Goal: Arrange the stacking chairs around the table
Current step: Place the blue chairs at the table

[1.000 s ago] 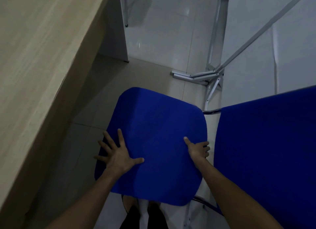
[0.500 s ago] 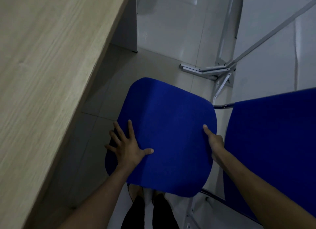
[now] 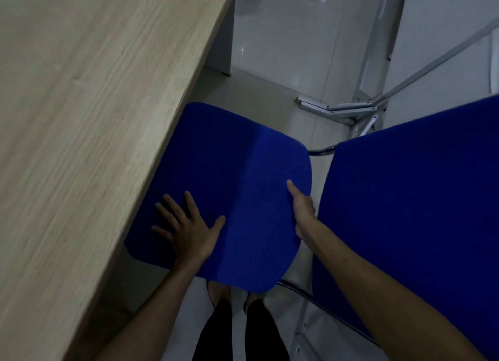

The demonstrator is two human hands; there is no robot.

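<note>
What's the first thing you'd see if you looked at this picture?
The bright blue chair seat in the middle, partly tucked under the wooden table on the left. The left hand lies flat on it and the right hand grips its right edge. A second blue chair stands at the right.

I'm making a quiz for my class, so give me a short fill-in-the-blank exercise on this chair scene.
1. The chair seat is coloured ____.
2. The left hand lies ____ on the seat, fingers spread.
3. The right hand grips the seat's ____ edge.
4. The wooden table stands on the person's ____ side.

Missing words: blue; flat; right; left
</note>
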